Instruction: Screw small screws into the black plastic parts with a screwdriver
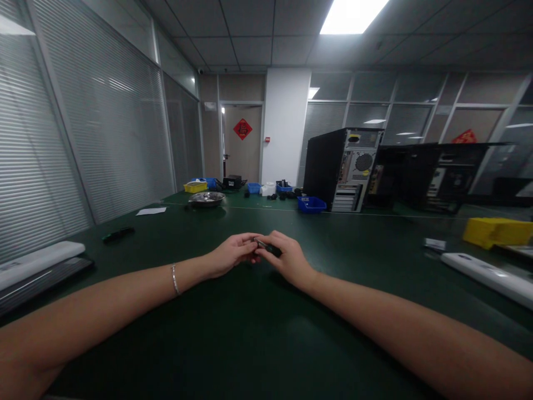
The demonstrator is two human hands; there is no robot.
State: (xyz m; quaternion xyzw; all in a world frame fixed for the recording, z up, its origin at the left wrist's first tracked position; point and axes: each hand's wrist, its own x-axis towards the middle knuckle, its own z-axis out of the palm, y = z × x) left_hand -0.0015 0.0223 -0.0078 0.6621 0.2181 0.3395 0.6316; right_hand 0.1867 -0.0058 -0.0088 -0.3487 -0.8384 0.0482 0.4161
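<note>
Both my hands meet over the middle of a dark green table. My left hand and my right hand pinch the same small dark part between their fingertips, just above the tabletop. The part is mostly hidden by the fingers, so its shape is unclear. A thin bracelet sits on my left wrist.
A black computer tower stands at the back right, a blue bin before it. A metal bowl, yellow and blue bins lie far left. Yellow bin and white bar are right; white bar left.
</note>
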